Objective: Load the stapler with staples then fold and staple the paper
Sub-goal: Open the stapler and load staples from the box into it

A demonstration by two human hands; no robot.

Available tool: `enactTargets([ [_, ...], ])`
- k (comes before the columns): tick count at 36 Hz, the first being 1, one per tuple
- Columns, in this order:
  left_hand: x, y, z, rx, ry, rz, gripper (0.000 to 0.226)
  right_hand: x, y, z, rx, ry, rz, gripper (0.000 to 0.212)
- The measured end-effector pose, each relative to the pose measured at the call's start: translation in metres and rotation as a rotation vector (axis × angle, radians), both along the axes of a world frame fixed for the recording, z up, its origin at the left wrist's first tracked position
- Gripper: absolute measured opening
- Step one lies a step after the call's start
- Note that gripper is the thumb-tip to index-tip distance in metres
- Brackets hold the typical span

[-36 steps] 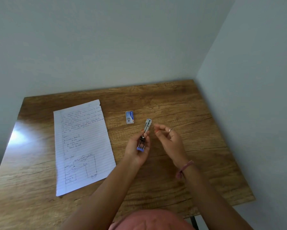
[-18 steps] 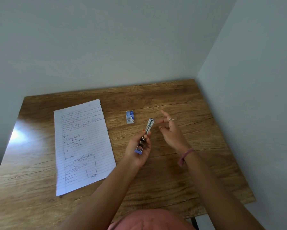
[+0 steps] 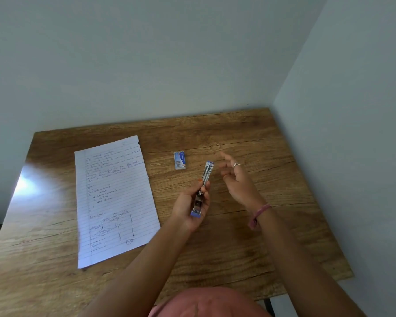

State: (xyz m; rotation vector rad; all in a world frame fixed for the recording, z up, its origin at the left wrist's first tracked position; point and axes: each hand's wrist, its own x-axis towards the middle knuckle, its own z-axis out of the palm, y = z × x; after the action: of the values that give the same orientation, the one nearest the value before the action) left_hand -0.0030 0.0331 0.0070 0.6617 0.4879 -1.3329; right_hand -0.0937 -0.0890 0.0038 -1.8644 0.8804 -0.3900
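My left hand (image 3: 190,207) grips a small blue and silver stapler (image 3: 202,188), swung wide open so its two halves form one long strip pointing away from me. My right hand (image 3: 237,179) hovers just right of the stapler's far end, fingers spread, holding nothing. A small blue and white staple box (image 3: 179,160) lies flat on the wooden table (image 3: 261,225), beyond the stapler. A lined sheet of paper (image 3: 114,197) with handwriting and a flowchart lies flat to the left.
The table sits in a corner, with one wall along its far edge and another along its right edge. A glare patch marks the table's left side. My pink-clad knee shows at the bottom.
My right hand has pulled away from the stapler's tip to the right and spread its fingers. The left hand has tilted the stapler a little; the paper and the box have not moved.
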Motion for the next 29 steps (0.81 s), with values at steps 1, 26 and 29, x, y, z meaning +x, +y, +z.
enactTargets([
  [1, -0.0001, -0.0005, 0.0004, 0.001, -0.001, 0.001, 0.038, -0.0008, 0.0005, 0.0008, -0.011, 0.010, 0.020, 0.059],
  [26, 0.0019, -0.0023, -0.0009, 0.048, 0.027, 0.009, 0.033, 0.0022, 0.0034, -0.0039, -0.013, 0.019, 0.028, 0.055],
  [29, 0.0022, -0.0028, -0.0013, 0.055, 0.035, 0.010, 0.024, 0.0028, 0.0044, -0.0035, -0.002, 0.023, 0.033, 0.054],
])
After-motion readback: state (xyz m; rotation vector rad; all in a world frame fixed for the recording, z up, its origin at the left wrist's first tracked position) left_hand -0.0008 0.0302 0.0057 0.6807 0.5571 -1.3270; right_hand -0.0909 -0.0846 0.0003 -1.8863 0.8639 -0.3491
